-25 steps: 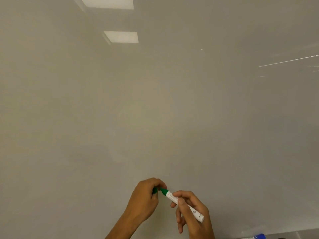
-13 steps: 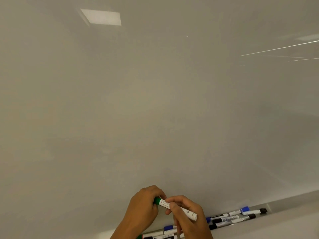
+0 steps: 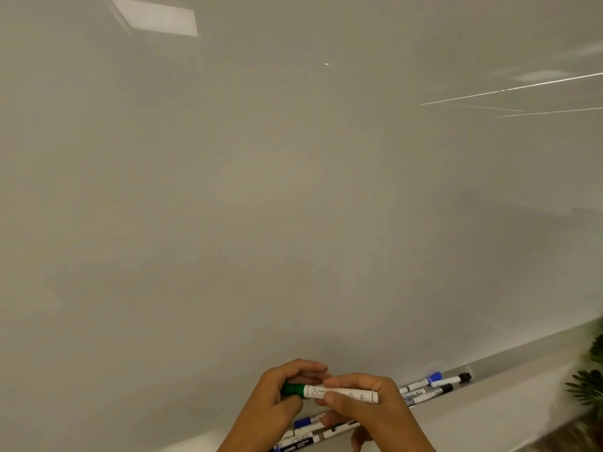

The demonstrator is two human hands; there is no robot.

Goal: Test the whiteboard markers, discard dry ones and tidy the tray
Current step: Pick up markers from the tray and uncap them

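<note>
Green marker (image 3: 329,393): held level betw. both hands, just above the tray; white barrel w/ printed label faces up, green cap at its left end.
Left hand (image 3: 280,399): fingers curled round the green cap; grip is placed on the cap end, prob. so it can be pressed home or pulled off. Which of the two cannot be told.
Right hand (image 3: 368,402): thumb and fingers clamped on the barrel, so the body is steadied against the other hand's push or pull.
Whiteboard (image 3: 293,207): no test stroke seen on the part in view; only ceiling-light reflections.
Tray (image 3: 483,389): runs along the board's lower edge.
Other markers (image 3: 430,384): blue- and black-capped ones lie loose at mixed angles on the tray, not lined up; tidying judged not yet done.
Plant leaves (image 3: 590,380): at far right edge, well apart from the hands.
Step judged: cap handling on the green one, mid-task.
</note>
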